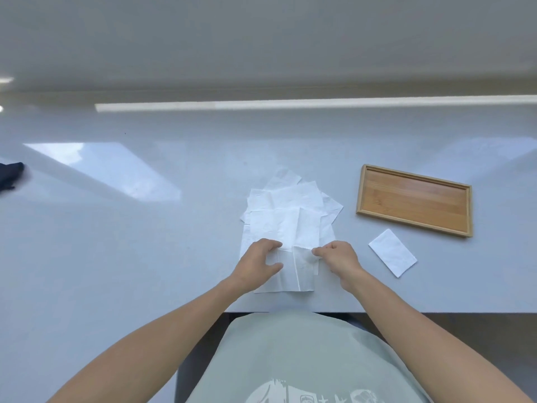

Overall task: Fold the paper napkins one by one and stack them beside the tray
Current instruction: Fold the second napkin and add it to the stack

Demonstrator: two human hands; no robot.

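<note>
A loose pile of several white paper napkins (290,199) lies spread on the pale table in front of me. The nearest napkin (296,274) lies partly folded on the pile's near end. My left hand (258,263) pinches its left part between thumb and fingers. My right hand (338,255) pinches its right edge. One folded napkin (392,253) lies flat just in front of the wooden tray (360,193), which stands to the right with nothing in it.
The table's near edge (290,312) runs just below the napkin, with my torso behind it. A dark object (10,175) sits at the far left edge of the table. A wall rises behind the table.
</note>
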